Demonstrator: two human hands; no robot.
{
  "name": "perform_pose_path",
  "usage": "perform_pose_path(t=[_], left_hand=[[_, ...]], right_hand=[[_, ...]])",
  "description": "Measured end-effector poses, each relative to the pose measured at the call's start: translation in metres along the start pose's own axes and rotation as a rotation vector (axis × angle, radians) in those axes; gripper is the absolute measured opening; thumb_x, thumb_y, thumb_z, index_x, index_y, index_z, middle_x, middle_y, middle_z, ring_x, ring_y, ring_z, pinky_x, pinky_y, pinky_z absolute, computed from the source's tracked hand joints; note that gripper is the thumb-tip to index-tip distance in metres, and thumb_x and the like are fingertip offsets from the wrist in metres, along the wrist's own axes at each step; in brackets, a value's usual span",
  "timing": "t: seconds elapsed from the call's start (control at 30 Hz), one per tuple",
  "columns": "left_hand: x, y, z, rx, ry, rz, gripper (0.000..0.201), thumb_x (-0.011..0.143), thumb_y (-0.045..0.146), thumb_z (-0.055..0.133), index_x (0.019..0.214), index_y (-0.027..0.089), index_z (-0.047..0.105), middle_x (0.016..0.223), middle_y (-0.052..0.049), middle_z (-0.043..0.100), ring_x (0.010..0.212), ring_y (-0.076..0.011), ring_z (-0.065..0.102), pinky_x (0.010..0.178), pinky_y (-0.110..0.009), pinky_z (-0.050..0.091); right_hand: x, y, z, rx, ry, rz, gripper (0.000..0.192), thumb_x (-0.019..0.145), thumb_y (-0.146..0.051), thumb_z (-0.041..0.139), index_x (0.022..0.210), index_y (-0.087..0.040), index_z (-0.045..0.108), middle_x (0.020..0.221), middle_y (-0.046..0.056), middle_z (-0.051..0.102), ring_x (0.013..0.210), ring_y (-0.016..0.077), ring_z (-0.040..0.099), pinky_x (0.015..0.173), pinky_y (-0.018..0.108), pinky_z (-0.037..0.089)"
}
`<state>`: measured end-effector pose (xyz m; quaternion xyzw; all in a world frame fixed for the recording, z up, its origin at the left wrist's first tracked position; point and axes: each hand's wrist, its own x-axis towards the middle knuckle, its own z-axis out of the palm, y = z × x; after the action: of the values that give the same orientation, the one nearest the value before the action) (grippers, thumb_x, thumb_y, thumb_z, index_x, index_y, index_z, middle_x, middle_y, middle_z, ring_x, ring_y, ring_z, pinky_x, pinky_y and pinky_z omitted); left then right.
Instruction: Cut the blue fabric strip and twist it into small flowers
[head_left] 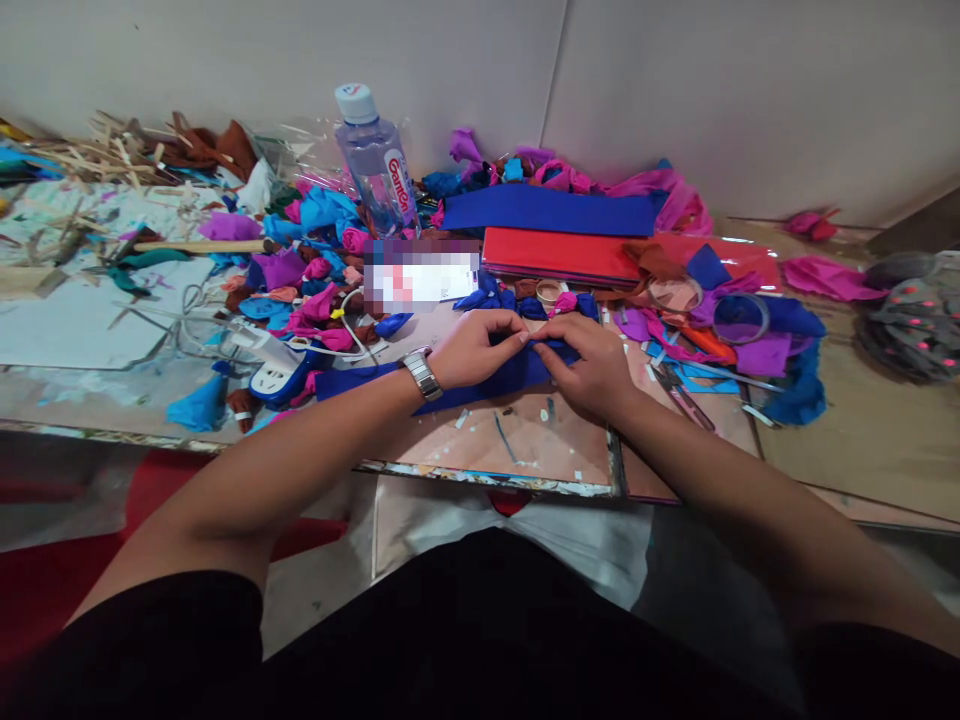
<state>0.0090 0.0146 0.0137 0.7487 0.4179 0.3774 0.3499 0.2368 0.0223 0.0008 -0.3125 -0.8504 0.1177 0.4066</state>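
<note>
I pinch the blue paper strip (480,378) with both hands, left hand (476,347) and right hand (592,365) closed on it. The strip lies just in front of the water bottle (376,165).

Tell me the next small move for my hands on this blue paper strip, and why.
Probably keep folding: the left hand and right hand both pinch the blue paper strip where they meet, and a long flat tail of it runs left under the wrist. I'd press the pinched fold tight, then draw in a bit more of that tail.

Blue paper strip (480,378): long, flat on tabletop, right end pinched.
</note>
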Motion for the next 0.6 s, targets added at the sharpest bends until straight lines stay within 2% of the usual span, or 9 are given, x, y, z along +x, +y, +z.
perform_pose_path(t=[0.2,0.6], left_hand=[[-0.0013,-0.0004,0.0013,0.036,0.018,-0.001,0.036,0.101,0.048,0.058,0.089,0.017,0.072,0.086,-0.004,0.074,0.080,-0.0173,0.061,0.079,-0.032,0.048],[-0.0017,0.0019,-0.0002,0.007,-0.038,-0.022,0.040,0.101,0.052,0.060,0.091,0.016,0.076,0.085,-0.004,0.075,0.079,-0.0170,0.062,0.076,-0.031,0.049]], right_hand=[[-0.0007,0.0013,0.0001,0.003,0.006,-0.023,0.011,0.103,-0.031,0.069,0.110,-0.028,0.076,0.107,0.005,0.083,0.101,0.0264,0.078,0.093,0.045,0.061],[0.0023,-0.0020,-0.0022,-0.012,0.034,-0.022,0.011,0.103,-0.028,0.066,0.108,-0.027,0.076,0.104,0.005,0.083,0.100,0.0267,0.077,0.090,0.044,0.060]])
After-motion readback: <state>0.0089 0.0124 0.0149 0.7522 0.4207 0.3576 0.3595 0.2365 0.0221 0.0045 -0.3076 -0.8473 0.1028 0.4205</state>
